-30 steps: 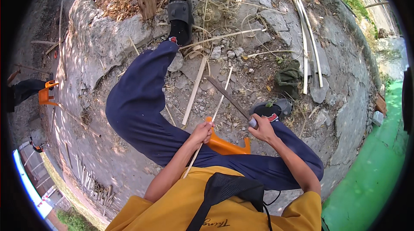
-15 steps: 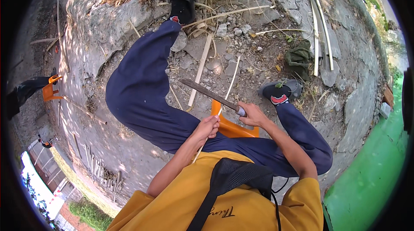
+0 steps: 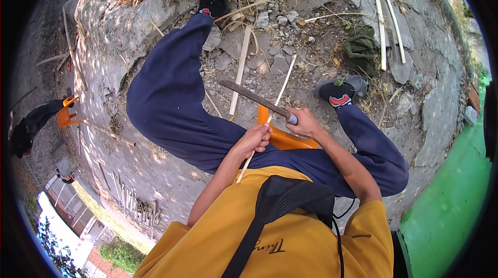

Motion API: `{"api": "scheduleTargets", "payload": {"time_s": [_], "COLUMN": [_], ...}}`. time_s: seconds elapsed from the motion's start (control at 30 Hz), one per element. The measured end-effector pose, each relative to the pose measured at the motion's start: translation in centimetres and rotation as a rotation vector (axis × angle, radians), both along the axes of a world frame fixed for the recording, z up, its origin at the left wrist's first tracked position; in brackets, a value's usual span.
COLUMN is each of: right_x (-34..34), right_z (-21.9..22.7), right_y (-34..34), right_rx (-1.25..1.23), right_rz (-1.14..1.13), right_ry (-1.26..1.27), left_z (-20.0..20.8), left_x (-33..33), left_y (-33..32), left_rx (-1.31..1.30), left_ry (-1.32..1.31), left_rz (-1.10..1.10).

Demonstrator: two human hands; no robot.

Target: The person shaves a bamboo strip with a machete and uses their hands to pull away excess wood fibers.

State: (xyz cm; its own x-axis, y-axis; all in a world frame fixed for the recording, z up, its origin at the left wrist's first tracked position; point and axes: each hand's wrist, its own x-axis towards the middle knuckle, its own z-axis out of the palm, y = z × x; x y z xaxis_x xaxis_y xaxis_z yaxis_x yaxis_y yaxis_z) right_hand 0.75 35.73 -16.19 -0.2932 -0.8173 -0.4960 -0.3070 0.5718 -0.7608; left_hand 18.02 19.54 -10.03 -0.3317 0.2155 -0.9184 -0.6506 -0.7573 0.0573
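Observation:
My left hand (image 3: 253,141) is closed around a thin, pale strip of split wood or bamboo (image 3: 286,79). The strip slants from near my shirt up past the blade, its far end over the rubble. My right hand (image 3: 305,123) grips the handle of a long, dark-bladed knife (image 3: 248,93). The blade points up and to the left and crosses the strip just beyond my left fingers. An orange plastic stool (image 3: 293,140) shows between my legs, below the knife.
Broken stones and pale shavings cover the ground ahead. A flat wooden slat (image 3: 240,70) lies there, with long pale strips (image 3: 381,23) at the upper right. A dark cloth (image 3: 361,52) rests beside my right foot. Another person (image 3: 31,125) is near an orange chair (image 3: 66,113) at far left.
The view has shifted slightly. The knife and both hands keep nearly the same arrangement, with the strip still crossing the blade. The other person at far left has leaned into view.

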Motion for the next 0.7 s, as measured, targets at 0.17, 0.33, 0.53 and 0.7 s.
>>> {"api": "scheduleTargets", "payload": {"time_s": [0.17, 0.33, 0.53, 0.7], "right_x": [-0.4, 0.3, 2.1, 1.6], "right_z": [-0.7, -1.7, -1.8, -1.7], "right_y": [-0.4, -0.6, 0.1, -0.8], "right_rx": [0.091, 0.020, -0.021, -0.009], "right_rz": [0.054, -0.019, -0.065, -0.066], "right_ry": [-0.003, 0.039, -0.013, -0.056], "left_z": [-0.4, 0.4, 0.7, -0.1], "left_x": [-0.2, -0.3, 0.5, 0.7], "left_y": [0.3, 0.1, 0.4, 0.4], "left_rx": [-0.081, -0.109, -0.105, -0.127], "left_ry": [-0.029, 0.003, 0.017, -0.006], "left_rz": [-0.030, -0.001, 0.052, 0.057]}}
